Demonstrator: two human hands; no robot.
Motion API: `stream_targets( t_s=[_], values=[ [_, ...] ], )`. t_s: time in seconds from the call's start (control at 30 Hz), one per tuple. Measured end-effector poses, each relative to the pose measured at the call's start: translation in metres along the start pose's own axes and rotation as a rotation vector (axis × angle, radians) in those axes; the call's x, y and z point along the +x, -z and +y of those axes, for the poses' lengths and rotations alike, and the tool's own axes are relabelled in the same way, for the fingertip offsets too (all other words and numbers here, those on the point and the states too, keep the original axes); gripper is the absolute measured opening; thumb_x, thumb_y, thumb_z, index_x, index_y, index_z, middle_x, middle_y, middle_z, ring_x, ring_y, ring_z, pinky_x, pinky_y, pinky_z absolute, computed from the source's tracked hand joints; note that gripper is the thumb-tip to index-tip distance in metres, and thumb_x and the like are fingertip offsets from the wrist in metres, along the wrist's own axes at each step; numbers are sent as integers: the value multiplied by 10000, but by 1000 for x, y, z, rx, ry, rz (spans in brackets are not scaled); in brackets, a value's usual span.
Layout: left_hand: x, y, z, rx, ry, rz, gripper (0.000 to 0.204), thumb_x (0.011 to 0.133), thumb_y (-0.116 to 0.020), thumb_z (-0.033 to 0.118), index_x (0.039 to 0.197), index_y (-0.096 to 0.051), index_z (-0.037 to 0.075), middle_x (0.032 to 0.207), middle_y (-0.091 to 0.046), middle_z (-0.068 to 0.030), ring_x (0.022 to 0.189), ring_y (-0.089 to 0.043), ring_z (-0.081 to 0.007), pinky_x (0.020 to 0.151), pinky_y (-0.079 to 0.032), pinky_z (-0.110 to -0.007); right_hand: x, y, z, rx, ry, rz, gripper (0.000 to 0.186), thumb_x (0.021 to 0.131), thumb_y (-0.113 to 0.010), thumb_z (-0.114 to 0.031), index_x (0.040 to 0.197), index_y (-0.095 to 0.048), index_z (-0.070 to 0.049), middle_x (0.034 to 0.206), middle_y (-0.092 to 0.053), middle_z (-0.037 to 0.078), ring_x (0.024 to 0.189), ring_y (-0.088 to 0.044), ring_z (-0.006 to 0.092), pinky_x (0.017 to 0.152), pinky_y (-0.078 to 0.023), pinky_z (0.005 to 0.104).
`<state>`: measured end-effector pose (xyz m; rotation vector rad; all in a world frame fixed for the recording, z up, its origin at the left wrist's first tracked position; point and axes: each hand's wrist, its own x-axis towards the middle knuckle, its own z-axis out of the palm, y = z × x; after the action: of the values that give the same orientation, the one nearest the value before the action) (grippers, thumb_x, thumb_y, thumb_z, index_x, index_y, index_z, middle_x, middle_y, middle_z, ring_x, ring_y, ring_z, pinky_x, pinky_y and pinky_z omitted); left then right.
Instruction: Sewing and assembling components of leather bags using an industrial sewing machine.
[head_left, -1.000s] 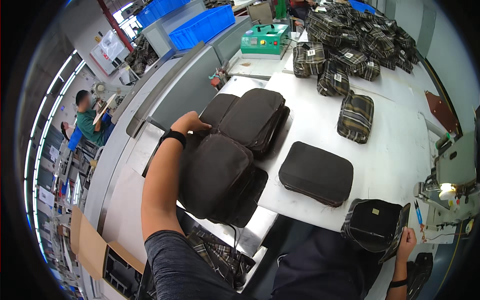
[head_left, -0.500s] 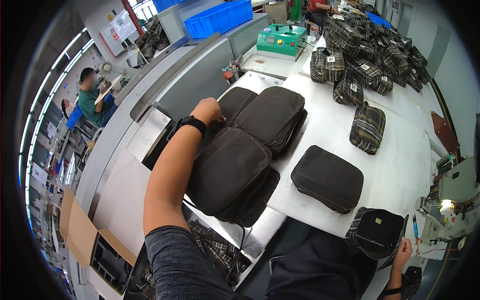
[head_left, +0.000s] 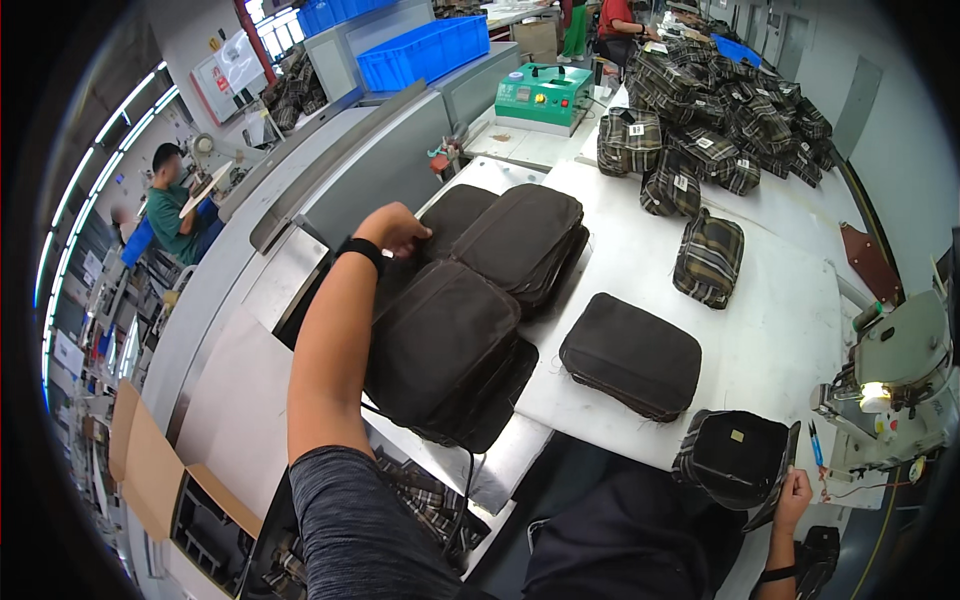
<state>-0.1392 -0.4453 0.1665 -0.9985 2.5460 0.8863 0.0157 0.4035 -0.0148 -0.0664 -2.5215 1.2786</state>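
Note:
My left hand (head_left: 396, 230) reaches out to the dark brown fabric pieces, its fingers curled together at the side of the far-left stack (head_left: 458, 214). Whether a piece is pinched between the fingertips I cannot make out. Two taller stacks of the same rounded pieces lie beside it, one near (head_left: 445, 340) and one far (head_left: 520, 235). At the lower right, my right hand (head_left: 795, 495) is closed on the edge of a small plaid bag (head_left: 735, 455) with a dark face and a little yellowish patch. Between the hands rests a separate dark stack (head_left: 632, 352).
A sewing machine (head_left: 900, 345) with its lamp lit stands right, blue-handled tweezers (head_left: 816, 445) beside it. One plaid bag (head_left: 709, 258) lies ahead of a big plaid pile (head_left: 720, 110). Beyond are a green machine (head_left: 542, 95) and blue bin (head_left: 425, 55). Another person (head_left: 172, 210) sits left.
The whole view has shifted slightly, so the table things appear further left. My left hand has turned a little at the far-left stack. My right hand keeps hold of the plaid bag.

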Motion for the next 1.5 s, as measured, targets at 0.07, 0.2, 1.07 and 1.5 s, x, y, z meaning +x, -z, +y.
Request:
stream_targets(
  t_s=[0.07, 0.2, 1.07, 1.5],
  values=[
    [0, 12, -1, -470, -152, -64, 276, 886, -776, 225, 906, -628, -7, 780, -645, -89, 630, -669, -219, 636, -593, -325, 0, -1, -1, 27, 11, -7, 301, 1040, -572, -132, 758, -500, -55, 669, -373, -84, 606, -306, 15, 529, -229, 228],
    [-1, 24, 1, -716, -299, -128, 236, 880, -778, 177, 864, -598, 25, 765, -615, -63, 642, -674, -209, 638, -596, -328, 1, -2, -2, -9, 46, -1, 304, 1039, -573, -134, 754, -504, -52, 663, -375, -84, 601, -304, 15, 522, -227, 232],
    [14, -7, 6, 374, 89, 175, 445, 748, -861, 263, 1025, -724, -57, 1061, -724, -205, 845, -739, -280, 713, -590, -385, -3, -3, 0, 66, 8, 34, 239, 1028, -583, -100, 804, -552, -22, 692, -444, -69, 629, -364, 11, 549, -294, 217],
    [20, 5, 4, -14, -30, -30, 339, 847, -774, 155, 1026, -653, -107, 919, -680, -182, 730, -703, -269, 620, -601, -370, -3, -4, -2, 31, 11, 47, 250, 1029, -583, -105, 799, -544, -15, 694, -438, -68, 634, -360, 13, 553, -290, 219]
  ],
)
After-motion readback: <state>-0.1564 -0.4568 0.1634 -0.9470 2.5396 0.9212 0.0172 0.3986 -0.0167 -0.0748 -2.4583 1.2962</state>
